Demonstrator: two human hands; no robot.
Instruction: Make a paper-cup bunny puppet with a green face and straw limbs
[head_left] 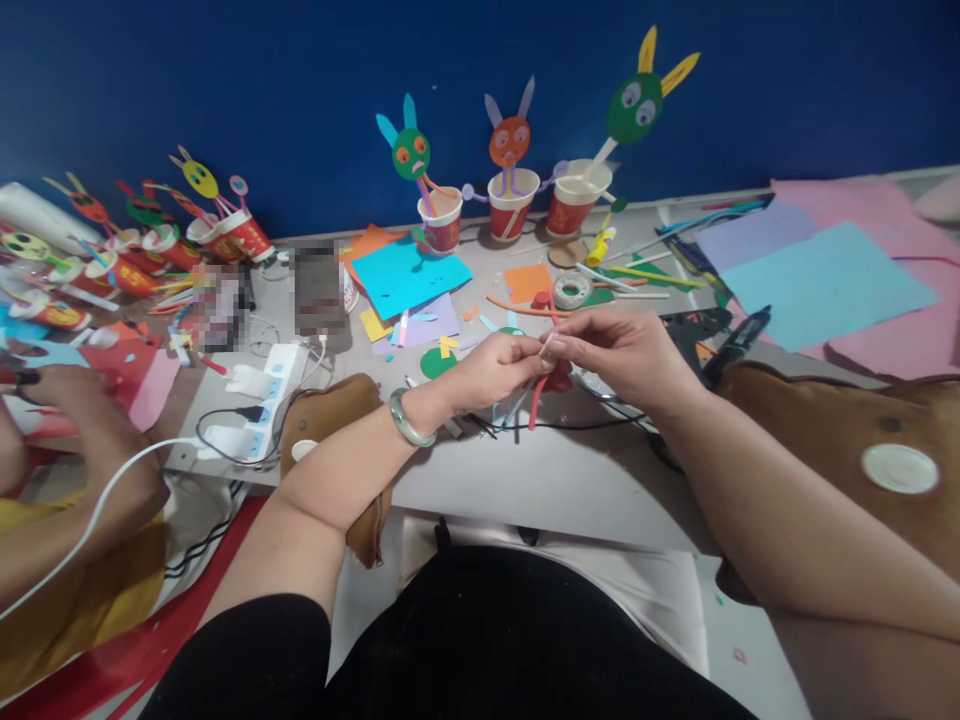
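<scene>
White piece point(550, 342), red strip point(536, 402), blue wall point(300, 100), red cups point(574, 217) (white inside).

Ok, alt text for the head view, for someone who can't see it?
The left hand and right hand meet at a small pale strip above a cluttered table. Behind them, three paper cups with long-eared paper heads stand before a blue wall.

Table front point(540, 485) leaves fingers point(585, 326) room; cups point(510, 215) block behind.

Single head-worn view; faces forward, angled down; hands point(622, 355) near, tabletop point(585, 480) beyond, blue wall point(262, 90) behind.
</scene>
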